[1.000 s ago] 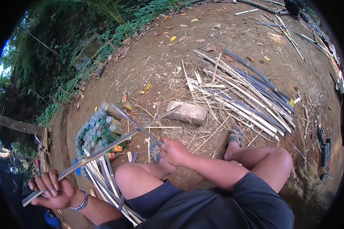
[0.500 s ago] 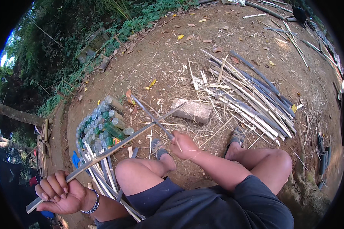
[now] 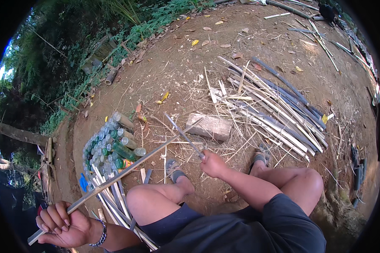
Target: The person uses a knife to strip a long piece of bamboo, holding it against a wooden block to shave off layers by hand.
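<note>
My left hand (image 3: 65, 225), with a chain bracelet at the wrist, is closed around the lower end of a long split bamboo strip (image 3: 126, 170). The strip slants up to the right, its far tip at the near side of a wooden block (image 3: 210, 126). In my right hand (image 3: 214, 163) is a long narrow knife (image 3: 183, 135), held by its handle, which the fingers mostly hide. Its blade points up to the left and crosses the strip near the far end. Whether blade and strip touch there I cannot tell.
Beyond the block to the right lies a pile of bamboo strips (image 3: 278, 109), with shavings around it. Left of my feet are several glass bottles (image 3: 114, 145) heaped together. More strips (image 3: 116, 202) lean beside my left leg. Green plants (image 3: 156, 31) border the dirt ground.
My right hand has drawn the knife to the right and slightly down, so its tip sits nearer the strip. The left hand and the strip stay nearly in place.
</note>
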A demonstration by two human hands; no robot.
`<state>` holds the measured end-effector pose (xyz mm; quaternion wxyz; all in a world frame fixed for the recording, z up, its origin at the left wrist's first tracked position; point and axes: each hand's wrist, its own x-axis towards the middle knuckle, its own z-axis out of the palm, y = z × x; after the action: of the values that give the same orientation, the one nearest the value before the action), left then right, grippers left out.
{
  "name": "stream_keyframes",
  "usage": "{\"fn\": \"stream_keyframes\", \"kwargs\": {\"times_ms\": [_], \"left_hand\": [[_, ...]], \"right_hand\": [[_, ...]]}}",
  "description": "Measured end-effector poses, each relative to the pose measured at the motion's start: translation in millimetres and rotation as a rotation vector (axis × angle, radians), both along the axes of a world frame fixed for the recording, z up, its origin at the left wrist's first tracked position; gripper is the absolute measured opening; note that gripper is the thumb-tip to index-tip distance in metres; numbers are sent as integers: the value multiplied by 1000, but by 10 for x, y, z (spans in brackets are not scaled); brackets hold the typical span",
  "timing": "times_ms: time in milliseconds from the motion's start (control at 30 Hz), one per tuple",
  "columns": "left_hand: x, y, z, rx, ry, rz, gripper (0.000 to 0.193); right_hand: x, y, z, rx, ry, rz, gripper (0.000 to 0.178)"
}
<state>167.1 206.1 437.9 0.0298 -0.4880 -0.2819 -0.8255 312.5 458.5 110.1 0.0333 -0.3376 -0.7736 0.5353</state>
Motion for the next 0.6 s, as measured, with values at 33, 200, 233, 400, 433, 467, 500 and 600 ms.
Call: {"fn": "stream_keyframes", "kwargs": {"times_ms": [33, 200, 233, 400, 433, 467, 500, 600], "left_hand": [[-74, 27, -22, 2, -21, -51, 33], [-159, 88, 79, -15, -17, -15, 33], [-182, 89, 101, -19, -29, -23, 33], [-151, 105, 140, -5, -16, -19, 32], [-198, 95, 140, -9, -26, -6, 32], [-240, 99, 140, -6, -32, 3, 32], [-264, 86, 153, -14, -29, 23, 32], [-338, 119, 195, -30, -23, 16, 34]], "right_hand": [[-41, -92, 251, 25, 66, 82, 26], [-285, -17, 105, 112, 147, 113, 26], [-286, 179, -209, 22, 31, 34, 25], [-96, 568, -611, 32, -121, -38, 25], [-119, 430, -338, -15, -75, 30, 26], [-237, 285, -6, -58, -24, 93, 26], [-325, 162, 282, -37, 99, 155, 25], [-478, 37, 255, 106, 262, 143, 22]]}}
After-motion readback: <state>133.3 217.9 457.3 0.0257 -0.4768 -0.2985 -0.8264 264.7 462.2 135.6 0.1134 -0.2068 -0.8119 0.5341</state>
